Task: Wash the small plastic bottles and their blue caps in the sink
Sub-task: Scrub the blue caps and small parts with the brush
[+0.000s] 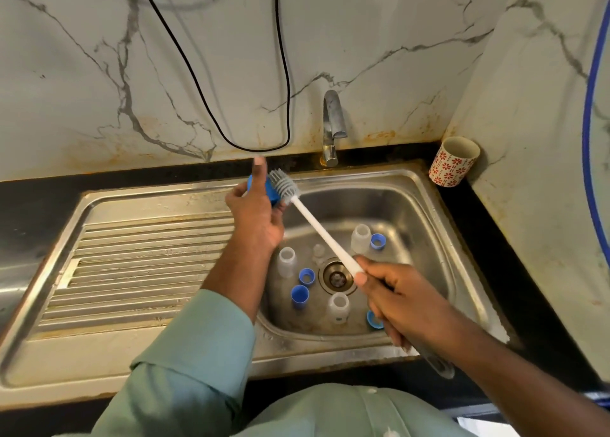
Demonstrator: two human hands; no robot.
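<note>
The stainless steel sink basin (425, 212) is crowded on its floor: three clear plastic bottles (286, 261) (360, 238) (338, 308) and four loose blue caps (299, 296) ring the round metal drain (336, 275). The long white brush handle (325, 235) slants across the basin. The ribbed steel draining board (138, 265) lies bare. The curved metal tap (331, 126) overhangs the basin's far edge.

Blue caps (299, 296), white brush (317, 225), red-flowered cup (453, 163), green sleeve (194, 354).

Pale green shirt (185, 364), left sleeve rolled up, white buttons
</note>
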